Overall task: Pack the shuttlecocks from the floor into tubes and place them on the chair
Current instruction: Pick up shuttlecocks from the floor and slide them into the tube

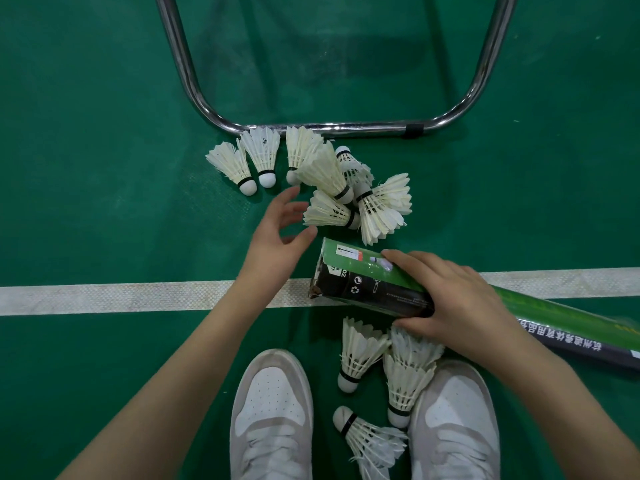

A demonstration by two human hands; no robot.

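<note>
The shuttlecocks lie on the green floor [104,202] in two groups: a pile [332,188] near the chair's chrome frame [332,127] and a few [363,358] between the shoes [272,410]. The tube [374,285], green and black, lies tilted across the white line [121,296], its open mouth facing the pile. The nearest shuttlecock [329,213] is best taken by the cork end and slid in cork first, so the feathers do not crush. The left hand [277,233] hovers just beside it, fingers [287,199] spread and relaxed, holding nothing. The right hand [450,296] grips the tube, fingers curled over its top.
</note>
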